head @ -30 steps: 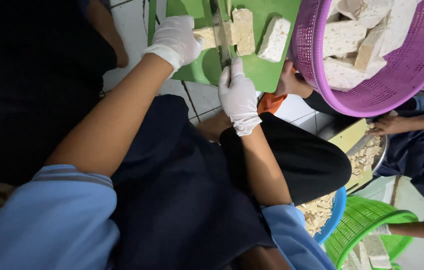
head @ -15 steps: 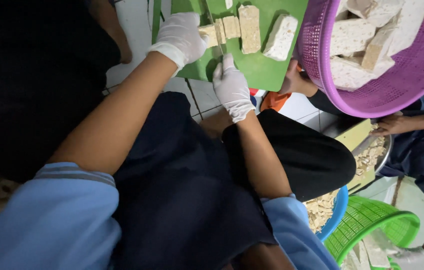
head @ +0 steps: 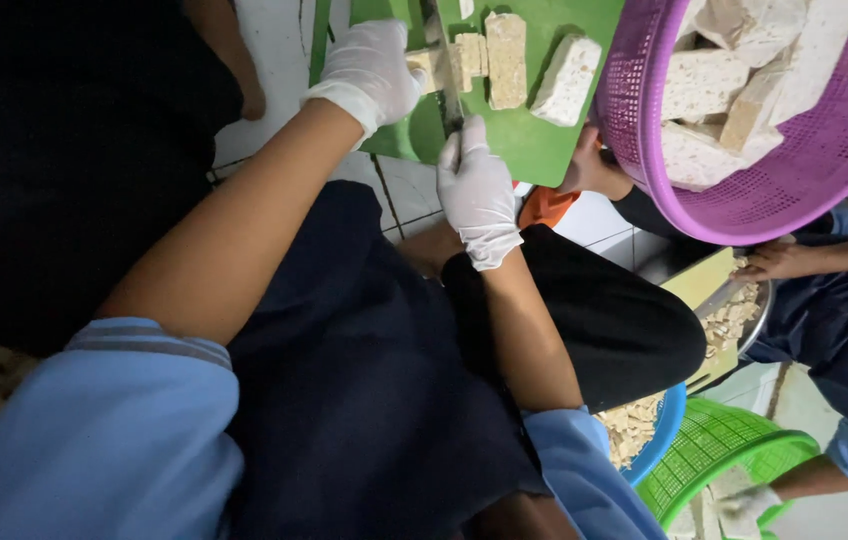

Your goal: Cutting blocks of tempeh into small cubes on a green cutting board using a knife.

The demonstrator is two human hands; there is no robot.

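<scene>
White disposable gloves cover the left hand (head: pixel 369 70) and right hand (head: pixel 479 190). Short light-blue sleeves end above bare forearms. A dark navy apron hangs between them.

At the top centre of the frame, a pale, speckled block (head: pixel 441 68) is laid flat on a green cutting board (head: pixel 534 150) and is crossed by a knife blade (head: pixel 444 60) set upright on it.

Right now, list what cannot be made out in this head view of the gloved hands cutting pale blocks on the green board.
- Knife: handle hidden inside the right hand; blade tip cut off by the top edge.
- Green cutting board: far end cut off by the top edge.
- Block under the left hand: partly covered by the glove.
- Purple basket: upper part cut off by the frame edge.
- Blue bowl: mostly hidden behind the dark-clothed knee.
</scene>
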